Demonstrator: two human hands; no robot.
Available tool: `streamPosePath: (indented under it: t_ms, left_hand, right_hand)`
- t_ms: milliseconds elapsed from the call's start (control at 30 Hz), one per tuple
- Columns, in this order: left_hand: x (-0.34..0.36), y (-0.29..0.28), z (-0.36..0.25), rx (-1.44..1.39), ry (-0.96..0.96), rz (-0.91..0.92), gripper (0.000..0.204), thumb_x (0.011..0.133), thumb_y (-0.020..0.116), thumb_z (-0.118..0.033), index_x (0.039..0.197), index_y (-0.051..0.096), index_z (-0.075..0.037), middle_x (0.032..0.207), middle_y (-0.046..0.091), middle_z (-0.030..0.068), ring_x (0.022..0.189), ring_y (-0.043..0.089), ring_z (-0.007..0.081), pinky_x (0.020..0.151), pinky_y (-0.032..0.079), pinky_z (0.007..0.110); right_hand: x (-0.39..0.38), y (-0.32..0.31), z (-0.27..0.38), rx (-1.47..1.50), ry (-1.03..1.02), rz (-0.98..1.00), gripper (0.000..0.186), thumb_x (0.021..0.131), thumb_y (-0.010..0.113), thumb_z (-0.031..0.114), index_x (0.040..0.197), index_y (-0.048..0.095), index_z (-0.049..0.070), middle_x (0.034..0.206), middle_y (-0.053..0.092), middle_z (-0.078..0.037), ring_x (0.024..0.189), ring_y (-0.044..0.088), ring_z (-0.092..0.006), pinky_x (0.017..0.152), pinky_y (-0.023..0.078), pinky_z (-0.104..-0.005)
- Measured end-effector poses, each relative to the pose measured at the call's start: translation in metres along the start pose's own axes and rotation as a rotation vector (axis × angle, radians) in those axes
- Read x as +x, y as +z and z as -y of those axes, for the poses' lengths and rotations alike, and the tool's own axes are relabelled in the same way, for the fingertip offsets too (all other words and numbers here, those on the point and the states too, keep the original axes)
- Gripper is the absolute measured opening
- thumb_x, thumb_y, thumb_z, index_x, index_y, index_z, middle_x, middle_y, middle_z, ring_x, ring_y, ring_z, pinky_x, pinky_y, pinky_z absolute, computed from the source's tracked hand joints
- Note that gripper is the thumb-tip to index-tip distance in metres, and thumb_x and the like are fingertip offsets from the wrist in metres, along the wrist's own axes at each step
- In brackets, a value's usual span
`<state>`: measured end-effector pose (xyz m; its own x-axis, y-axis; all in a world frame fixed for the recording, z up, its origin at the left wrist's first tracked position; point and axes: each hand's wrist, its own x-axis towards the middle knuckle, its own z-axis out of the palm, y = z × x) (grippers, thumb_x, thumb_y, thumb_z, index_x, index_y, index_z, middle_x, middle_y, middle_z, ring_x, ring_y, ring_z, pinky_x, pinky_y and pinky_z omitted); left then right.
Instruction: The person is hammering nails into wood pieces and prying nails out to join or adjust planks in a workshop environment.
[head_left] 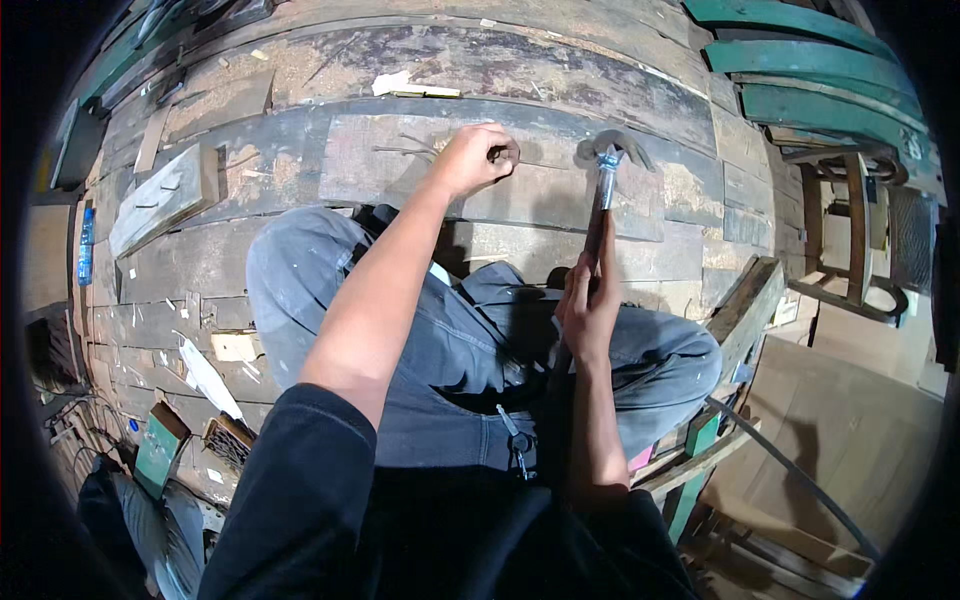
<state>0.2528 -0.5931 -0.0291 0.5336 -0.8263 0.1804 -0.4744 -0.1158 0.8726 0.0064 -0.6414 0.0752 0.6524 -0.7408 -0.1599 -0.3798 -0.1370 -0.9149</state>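
Observation:
My right hand [590, 305] grips a claw hammer [606, 188] by its dark handle, above my right thigh. The hammer's head points away from me, over the right end of a flat wooden board [350, 180]. Over the middle of that board is my left hand [478, 160], its fingers curled into a loose pinch. Whatever lies between those fingertips, if anything, is hidden. Thin dark nails [405, 148] appear to lie on the board, just left of this hand. I sit cross-legged on the planks, with the board in front of my legs.
A thick wooden block [165, 200] with nails in it lies at left. Nearer are a box of nails [228, 443] and a white strip [208, 380]. Green slats [820, 65] and a wooden frame [855, 230] stand at right. A timber beam [748, 300] lies beside my right knee.

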Motion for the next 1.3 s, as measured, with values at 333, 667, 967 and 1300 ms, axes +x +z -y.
streamPosePath:
  t_ms: [333,667,967,1300]
  left_hand:
    - [0.003,0.001,0.012,0.072,0.053,-0.017,0.013,0.079,0.072,-0.007,0.091,0.070,-0.003,0.088,0.066,0.0111,0.081,0.067,0.0247,0.073,0.052,0.035]
    - [0.001,0.003,0.002,0.072,0.034,-0.016,0.016,0.082,0.068,-0.012,0.095,0.071,-0.003,0.095,0.066,0.0112,0.088,0.065,0.0304,0.079,0.053,0.040]
    - [-0.002,0.005,0.001,0.124,0.046,-0.070,0.016,0.085,0.071,-0.013,0.100,0.072,-0.007,0.100,0.062,0.0094,0.090,0.066,0.0298,0.080,0.054,0.040]
    - [-0.003,0.001,-0.014,0.199,0.041,-0.011,0.017,0.087,0.069,-0.013,0.104,0.070,-0.009,0.105,0.059,0.0084,0.093,0.065,0.0307,0.082,0.054,0.042]
  right_hand:
    - [0.005,0.016,-0.015,-0.323,-0.197,0.022,0.067,0.098,0.045,-0.003,0.159,0.023,0.016,0.071,0.051,-0.026,0.057,0.042,-0.0212,0.057,0.042,-0.0314]
    - [-0.004,0.001,-0.001,-0.147,-0.123,-0.055,0.071,0.094,0.042,-0.006,0.159,0.024,0.016,0.070,0.048,-0.016,0.060,0.045,-0.0187,0.060,0.042,-0.0264]
    - [0.007,0.003,-0.027,-0.151,-0.106,-0.068,0.062,0.103,0.039,-0.002,0.160,0.025,0.017,0.068,0.045,0.003,0.052,0.034,-0.0034,0.047,0.031,-0.0198]
    - [0.006,0.002,-0.021,-0.005,-0.177,-0.076,0.056,0.107,0.041,0.009,0.160,0.023,0.014,0.059,0.042,0.007,0.046,0.035,-0.0010,0.041,0.030,-0.0197]
